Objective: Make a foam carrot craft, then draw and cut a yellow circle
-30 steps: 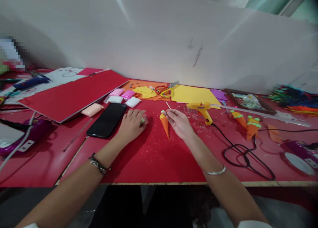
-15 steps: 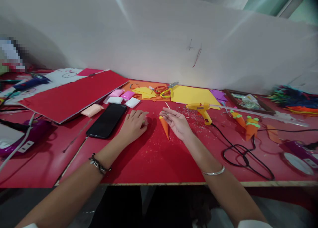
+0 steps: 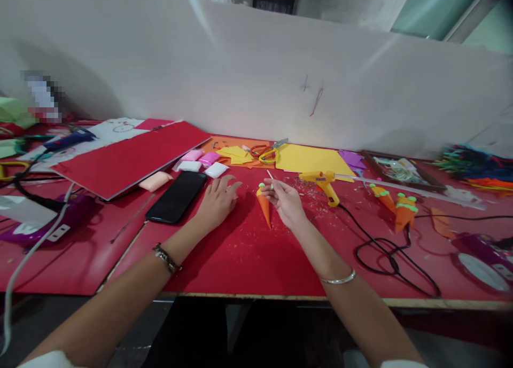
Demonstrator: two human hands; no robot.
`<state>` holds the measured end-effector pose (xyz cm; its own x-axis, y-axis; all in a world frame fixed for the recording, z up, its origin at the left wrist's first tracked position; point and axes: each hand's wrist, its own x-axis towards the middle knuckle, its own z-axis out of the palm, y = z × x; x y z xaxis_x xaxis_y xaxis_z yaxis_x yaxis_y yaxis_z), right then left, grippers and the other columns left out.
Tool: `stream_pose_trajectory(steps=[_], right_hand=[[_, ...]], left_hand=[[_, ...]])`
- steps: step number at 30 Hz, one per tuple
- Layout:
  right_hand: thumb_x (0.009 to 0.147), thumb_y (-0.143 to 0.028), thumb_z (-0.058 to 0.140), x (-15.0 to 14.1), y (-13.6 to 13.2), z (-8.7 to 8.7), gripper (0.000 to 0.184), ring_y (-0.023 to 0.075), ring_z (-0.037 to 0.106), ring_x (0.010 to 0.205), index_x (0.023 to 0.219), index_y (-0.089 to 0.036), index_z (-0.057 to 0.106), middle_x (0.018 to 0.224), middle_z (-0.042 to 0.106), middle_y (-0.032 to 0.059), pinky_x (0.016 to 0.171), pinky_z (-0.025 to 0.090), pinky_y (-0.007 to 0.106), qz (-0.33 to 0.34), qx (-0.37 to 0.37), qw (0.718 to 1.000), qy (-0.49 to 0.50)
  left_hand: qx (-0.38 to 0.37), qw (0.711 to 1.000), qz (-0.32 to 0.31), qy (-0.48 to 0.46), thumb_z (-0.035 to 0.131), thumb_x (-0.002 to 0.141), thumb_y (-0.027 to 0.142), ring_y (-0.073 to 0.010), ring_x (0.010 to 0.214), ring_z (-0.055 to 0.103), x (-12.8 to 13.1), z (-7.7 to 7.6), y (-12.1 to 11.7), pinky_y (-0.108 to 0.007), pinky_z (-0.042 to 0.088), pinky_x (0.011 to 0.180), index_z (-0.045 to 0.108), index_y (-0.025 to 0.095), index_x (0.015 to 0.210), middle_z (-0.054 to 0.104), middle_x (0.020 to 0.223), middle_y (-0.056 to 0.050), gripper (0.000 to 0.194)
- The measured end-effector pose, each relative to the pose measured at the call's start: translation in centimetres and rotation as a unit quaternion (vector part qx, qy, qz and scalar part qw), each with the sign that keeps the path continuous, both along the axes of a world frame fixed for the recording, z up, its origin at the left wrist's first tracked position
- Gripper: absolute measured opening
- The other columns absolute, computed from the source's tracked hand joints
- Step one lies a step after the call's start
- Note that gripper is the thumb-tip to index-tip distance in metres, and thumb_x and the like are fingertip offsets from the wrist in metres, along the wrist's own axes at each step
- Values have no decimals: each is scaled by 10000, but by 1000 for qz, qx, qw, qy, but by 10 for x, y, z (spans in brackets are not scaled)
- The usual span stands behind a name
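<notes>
An orange paper cone (image 3: pixel 264 212), its point toward me, has pale green and yellow bits at its wide top. My right hand (image 3: pixel 285 201) has its fingers curled against the cone's upper right side, hiding part of it. A thin pale stick (image 3: pixel 270 174) shows just above these fingers; whether the hand grips it I cannot tell. A small light green spot shows at the fingertips. To the left, my left hand (image 3: pixel 218 200) hovers or rests low over the red table, fingers apart. Close beside it lies a black phone (image 3: pixel 176 197).
A yellow glue gun (image 3: pixel 324 184) lies right of my hands, its black cord looping toward the front edge. Two decorated orange cones (image 3: pixel 404 214) lie farther right. Behind are scissors (image 3: pixel 269 153), yellow paper (image 3: pixel 316 161) and soft clay packets (image 3: pixel 216 170). A red board (image 3: pixel 132 157) leans left.
My left fingers have spread and lifted a little. The right fingers, stretched out before, are now more curled near the cone's top. The view has shifted slightly.
</notes>
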<state>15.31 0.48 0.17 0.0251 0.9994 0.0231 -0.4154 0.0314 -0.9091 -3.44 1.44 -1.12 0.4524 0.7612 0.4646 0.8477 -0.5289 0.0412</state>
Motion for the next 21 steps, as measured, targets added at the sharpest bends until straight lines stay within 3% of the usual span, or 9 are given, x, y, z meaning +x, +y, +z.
stream_pose_trajectory(steps=[3,6,9,11,13,16,19,21], right_hand=[[660,-360,621,1,1,-2,203,43,498,458,734,-171,636,548,581,-32,435,375,161,-31,9,999,-15],[639,-322,641,2,3,-2,179,30,433,412,722,-164,650,511,542,-52,412,348,168,-52,17,998,-31],[572,-260,689,4,6,-1,218,55,544,549,770,-174,656,614,615,-32,558,439,185,-69,18,997,8],[554,-238,699,7,7,0,251,74,589,653,792,-176,649,688,645,-15,644,460,198,-81,19,996,40],[587,-272,678,10,8,1,223,72,590,636,781,-169,641,673,637,-13,612,456,188,-91,17,995,48],[664,-368,607,14,9,0,213,42,496,456,731,-167,624,551,567,-41,446,381,170,-106,16,994,17],[674,-365,597,16,12,-3,201,24,393,394,692,-166,618,496,491,-70,402,316,169,-123,38,991,-25],[645,-313,625,16,14,-6,167,29,421,440,726,-167,634,538,515,-64,448,353,169,-129,45,990,-43]], left_hand=[[-22,999,-37,-19,489,747,271,-280,1099,378,14,3,-8,-426,356,871,422,202,1198,384,1252,-117,461],[-43,996,-56,-51,423,795,282,-233,1084,422,33,7,-13,-385,345,911,440,177,1153,439,1178,-110,374],[-74,996,-5,-47,331,841,340,-225,955,524,53,13,-12,-361,414,803,419,153,1156,492,1103,-112,376],[-95,994,40,-34,357,818,417,-250,900,556,63,16,-9,-366,443,706,371,156,1198,487,1116,-124,462],[-110,992,66,-21,401,776,482,-286,909,559,71,17,-4,-382,447,665,326,152,1235,467,1153,-144,571],[-140,987,79,-13,465,716,535,-320,914,558,78,19,2,-415,439,677,315,131,1246,492,1133,-167,683],[-191,978,79,-9,557,667,479,-335,884,568,80,23,7,-414,433,673,388,125,1187,552,1031,-174,651],[-213,975,70,-10,583,660,408,-339,872,573,76,25,9,-402,432,659,427,126,1147,567,1005,-176,585]])
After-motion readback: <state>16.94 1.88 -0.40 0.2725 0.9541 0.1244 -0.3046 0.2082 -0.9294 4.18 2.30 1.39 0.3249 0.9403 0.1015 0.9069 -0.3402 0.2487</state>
